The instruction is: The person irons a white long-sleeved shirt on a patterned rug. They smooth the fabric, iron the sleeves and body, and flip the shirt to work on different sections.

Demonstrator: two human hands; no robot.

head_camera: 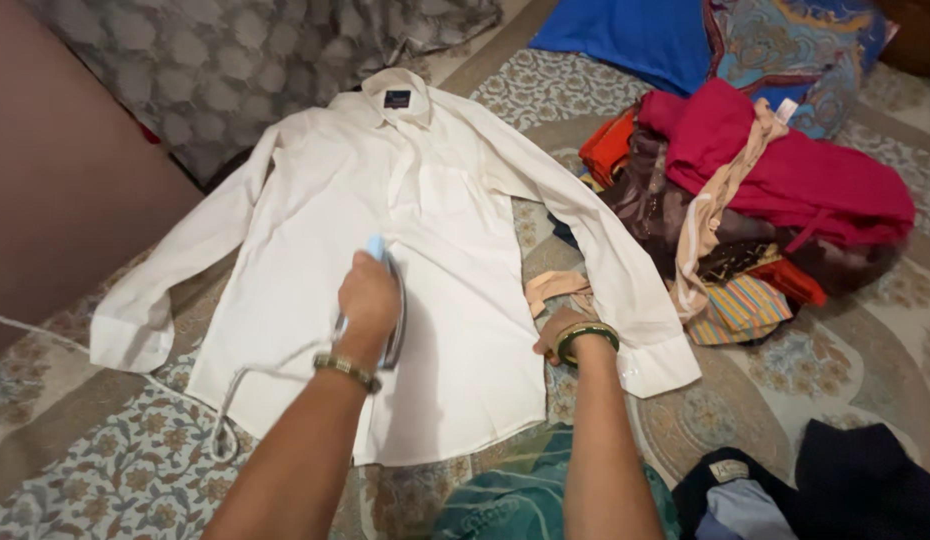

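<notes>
Ironing a white shirt (455, 250) on a patterned floor covering (835, 370)

The left hand (368, 297) is gripping the iron (390, 300) on the shirt front; the right hand (557, 330) is pressing flat, grasping nothing, by the shirt's side.

The left hand (368, 296) covers most of the iron (390, 300), so its soleplate and make cannot be told. The right hand (557, 330) tucks under the shirt (445, 250) edge, fingers hidden. At 5 o'clock, dark clothes (835, 485) run off the frame. The cord (105, 365) leaves at 9 o'clock.
</notes>
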